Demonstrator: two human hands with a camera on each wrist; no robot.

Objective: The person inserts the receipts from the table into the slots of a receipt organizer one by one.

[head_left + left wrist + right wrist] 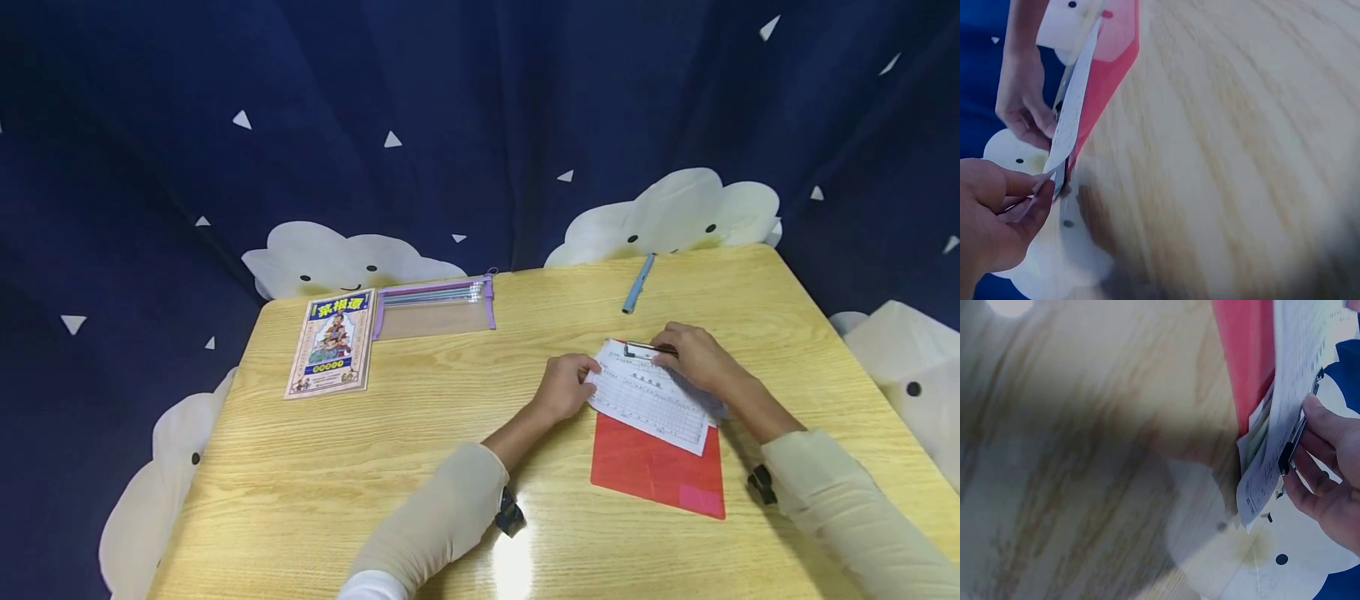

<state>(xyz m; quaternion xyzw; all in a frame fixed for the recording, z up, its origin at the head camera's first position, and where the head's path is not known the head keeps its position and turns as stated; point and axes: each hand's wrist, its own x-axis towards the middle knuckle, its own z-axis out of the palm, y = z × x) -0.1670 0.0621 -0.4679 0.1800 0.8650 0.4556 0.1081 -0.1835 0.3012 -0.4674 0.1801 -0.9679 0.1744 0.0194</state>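
A red clipboard [652, 467] lies on the table at the right in the head view. Printed sheets [652, 404] cover its upper half, slanted against the board. My left hand [562, 387] pinches their left edge between thumb and fingers, and the left wrist view shows the paper corner [1044, 179] lifted there. At the top, my right hand [693, 358] grips the metal clip [637, 348]. In the right wrist view the thumb is on one side of the clip [1291, 453] and the fingers curl beneath it. More sheets show behind the front one.
A blue pen [639, 283] lies beyond the clipboard, near the back edge. Farther left are a purple-edged pencil pouch [435, 317] with pencils inside and an illustrated book [332, 343]. A dark blue curtain [480, 125] hangs behind the wooden table [300, 483].
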